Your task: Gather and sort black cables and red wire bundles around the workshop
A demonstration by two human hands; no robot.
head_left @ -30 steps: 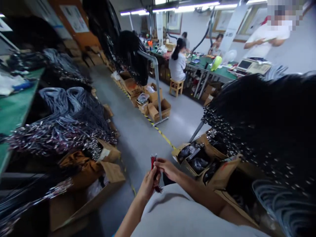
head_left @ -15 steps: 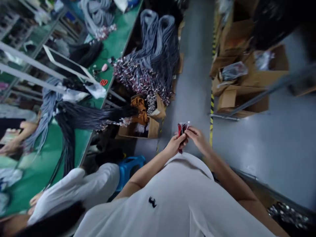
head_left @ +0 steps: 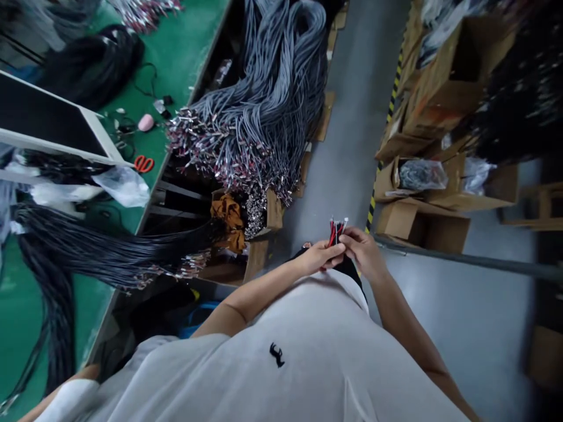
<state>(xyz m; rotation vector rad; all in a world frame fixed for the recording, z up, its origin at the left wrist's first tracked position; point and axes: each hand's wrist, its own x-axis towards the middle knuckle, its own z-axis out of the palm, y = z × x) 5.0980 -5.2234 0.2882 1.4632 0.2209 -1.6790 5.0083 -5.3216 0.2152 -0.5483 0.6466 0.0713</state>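
A small bundle of red and black wires [head_left: 336,230] with metal tips sticks up between both my hands, held in front of my white shirt. My left hand [head_left: 321,257] is closed around the lower part of the bundle. My right hand [head_left: 363,252] pinches the wires from the right side, fingers curled on them. Both hands touch each other above the grey floor.
A green workbench [head_left: 185,76] lies at left with a white-framed panel [head_left: 53,117], red scissors [head_left: 143,164] and black cable bundles [head_left: 109,252]. Grey cables [head_left: 264,111] hang over its edge. Open cardboard boxes [head_left: 422,223] line a yellow-black floor stripe [head_left: 387,129]. Another person's sleeve [head_left: 65,401] shows bottom left.
My view has swung from the aisle and far workers down to the workbench and floor. The hands have kept hold of the wire bundle throughout.
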